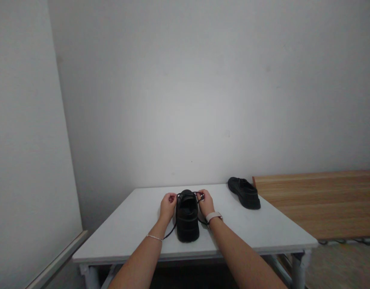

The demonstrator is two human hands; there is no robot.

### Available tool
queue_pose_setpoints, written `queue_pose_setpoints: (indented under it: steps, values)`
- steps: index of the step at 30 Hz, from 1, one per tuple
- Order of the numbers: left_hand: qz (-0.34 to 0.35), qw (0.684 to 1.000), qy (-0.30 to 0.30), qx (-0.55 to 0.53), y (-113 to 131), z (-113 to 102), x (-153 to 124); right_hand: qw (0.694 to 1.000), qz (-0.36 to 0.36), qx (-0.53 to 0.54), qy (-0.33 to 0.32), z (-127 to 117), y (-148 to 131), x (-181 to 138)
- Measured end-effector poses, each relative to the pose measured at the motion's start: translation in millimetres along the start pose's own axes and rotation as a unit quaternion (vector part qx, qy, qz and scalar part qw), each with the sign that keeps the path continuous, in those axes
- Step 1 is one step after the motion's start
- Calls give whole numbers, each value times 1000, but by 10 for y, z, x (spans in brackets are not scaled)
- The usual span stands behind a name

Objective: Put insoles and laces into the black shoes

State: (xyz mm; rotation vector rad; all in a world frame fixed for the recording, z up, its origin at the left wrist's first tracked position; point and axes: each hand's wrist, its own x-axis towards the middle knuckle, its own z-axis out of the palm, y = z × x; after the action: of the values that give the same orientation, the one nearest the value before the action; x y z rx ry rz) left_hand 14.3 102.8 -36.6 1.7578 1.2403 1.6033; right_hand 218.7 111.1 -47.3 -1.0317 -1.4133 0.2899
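A black shoe (187,226) stands upright on the white table, its heel toward me and its toe toward the wall. On its left side my left hand (167,206) is closed, fingers pinched on a black shoelace (172,230) whose loose end hangs down by my wrist. My right hand (205,202), at the shoe's right side, pinches the lace too, and a loop of it shows at the fingertips. Lace runs across the shoe's top between both hands. The shoe's front is partly hidden behind its opening.
The white table (121,237) has its back edge near a grey wall (185,100). A second black shoe (245,193) rests at the table's back right. Beyond the right edge lies a wood-grain board (317,204). A white panel (31,140) rises on the left.
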Motion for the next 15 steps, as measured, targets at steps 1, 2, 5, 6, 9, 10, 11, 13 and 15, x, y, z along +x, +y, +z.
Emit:
queue_pose_setpoints:
  steps: [1, 2, 5, 6, 9, 10, 11, 13, 15]
  values:
    - [-1, 1000, 6, 1, -3, -5, 5, 1000, 0, -1, 1, -2, 2, 1]
    - [-2, 1000, 8, 1, -4, -12, 6, 1000, -1, -2, 1, -3, 4, 0]
    - [-4, 1000, -6, -4, 7, -27, -4, 1000, -1, 1, -5, 7, 0, -12]
    - [-5, 1000, -15, -6, 14, -28, -11, 1000, -1, 2, -8, 11, -5, -17]
    - [-8, 999, -34, -13, 36, -22, -31, 1000, -1, 1, -17, 13, -26, -27]
    - [-10, 999, -33, -15, 41, -21, -34, 1000, -1, 0, -18, 6, -34, -27]
    - [-12, 999, -29, -17, 45, -22, -34, 1000, 1, -1, -17, -4, -42, -26]
    - [-17, 1000, -12, -20, 48, -32, -29, 1000, 5, -1, -9, -32, -56, -21]
    - [-23, 999, 13, -21, 48, -52, -19, 1000, 13, 2, 3, -62, -67, -14]
